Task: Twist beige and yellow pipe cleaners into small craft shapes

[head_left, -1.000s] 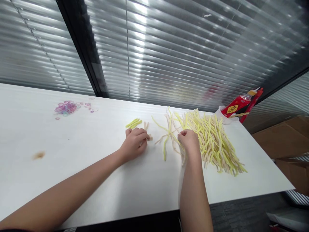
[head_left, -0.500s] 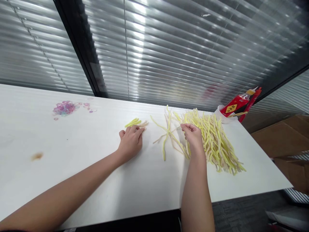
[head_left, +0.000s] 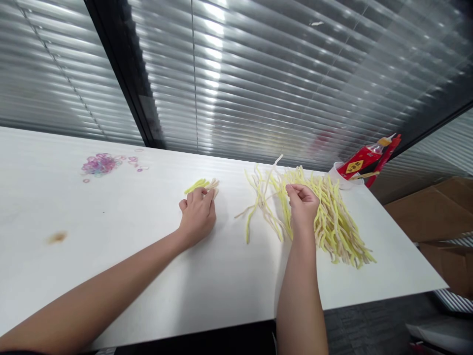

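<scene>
My left hand rests on the white table with bent fingers over a small bundle of yellow and beige fuzzy strips, whose ends stick out past the fingertips. My right hand is raised at the left side of a big pile of yellow and beige strips, thumb and fingertips pinched together. What lies in that pinch is too small to make out. Between the hands, several loose strips lie crossed over one another, some reaching the pile.
Small pink and purple rings are heaped at the back left of the table. A white cup holding a red bottle stands behind the pile. Cardboard is at the right; blinds rise behind the table.
My right hand has moved slightly right and up. A beige strip near it now points up toward the back, and the crossed strips have shifted. My left hand has slid slightly left with the bundle.
</scene>
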A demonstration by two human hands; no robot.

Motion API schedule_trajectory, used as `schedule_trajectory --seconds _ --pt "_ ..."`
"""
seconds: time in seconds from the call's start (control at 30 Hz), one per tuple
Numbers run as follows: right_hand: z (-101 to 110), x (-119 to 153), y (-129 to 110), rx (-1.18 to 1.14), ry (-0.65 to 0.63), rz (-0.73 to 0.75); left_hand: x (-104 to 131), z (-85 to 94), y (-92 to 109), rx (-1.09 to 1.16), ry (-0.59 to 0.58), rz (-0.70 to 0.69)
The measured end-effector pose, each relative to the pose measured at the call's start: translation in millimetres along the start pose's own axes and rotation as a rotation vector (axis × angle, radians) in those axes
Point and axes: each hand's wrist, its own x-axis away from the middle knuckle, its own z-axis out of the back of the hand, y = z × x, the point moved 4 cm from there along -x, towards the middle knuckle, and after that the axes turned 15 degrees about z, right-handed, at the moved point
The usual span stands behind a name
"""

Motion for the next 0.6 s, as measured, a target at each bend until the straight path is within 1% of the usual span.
schedule_trajectory --seconds 0.07,0.17,0.23,0.3,0.37,0.47,0.53,0.6 --pt "-2 1 -3 0.024 -0.032 0.05 0 1.5 0 0.053 -0.01 0.001" --pt "-3 3 -7 0.082 -0.064 0.108 1 3.5 2 0.097 -0.034 -0.036" --pt "-3 4 -9 0.116 -0.062 0.118 2 4.1 4 0.114 -0.051 -0.066" --pt "-3 3 -10 0.108 -0.035 0.112 2 4.4 4 0.133 -0.061 -0.081" --pt "-5 3 -11 0.012 -0.009 0.074 2 4.4 5 0.154 -0.071 -0.093" --pt "-12 5 -12 -0.193 -0.02 -0.058 3 4.5 6 0.188 -0.088 -0.126" --pt "-22 10 -14 -0.32 -0.085 -0.162 4 5.2 7 0.215 -0.089 -0.152" --pt "-32 16 -19 -0.421 -0.175 -0.234 5 6.3 7 0.248 -0.078 -0.18"
